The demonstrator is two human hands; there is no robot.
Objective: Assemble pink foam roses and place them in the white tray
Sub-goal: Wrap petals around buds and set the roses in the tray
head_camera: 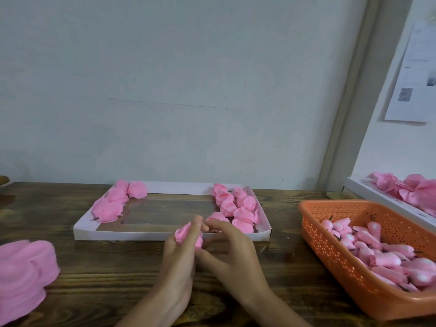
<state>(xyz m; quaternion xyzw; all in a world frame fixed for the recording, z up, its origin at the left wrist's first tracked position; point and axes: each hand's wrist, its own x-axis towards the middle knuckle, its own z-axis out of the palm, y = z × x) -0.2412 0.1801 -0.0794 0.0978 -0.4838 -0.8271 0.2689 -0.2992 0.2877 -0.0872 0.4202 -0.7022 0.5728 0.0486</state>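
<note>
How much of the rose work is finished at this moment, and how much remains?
Done: two groups of finished roses lie at the left and right ends of the white tray; its middle is bare. In hand: the left hand and right hand hold one rose. Remaining: many buds lie in the orange basket, and a petal pile waits at the left.

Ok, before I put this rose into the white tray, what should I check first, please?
1. Rose held firmly by the left hand: ok.
2. Right hand has a hold on the rose: cannot tell, the fingers hide the contact.
3. Rose fully assembled: cannot tell, it is mostly covered.
4. Free room in the white tray: ok, the middle is bare.
5. Way to the tray: ok, it lies just beyond both hands.
6. Supplies: petal stack and buds in the orange basket: ok.
</note>
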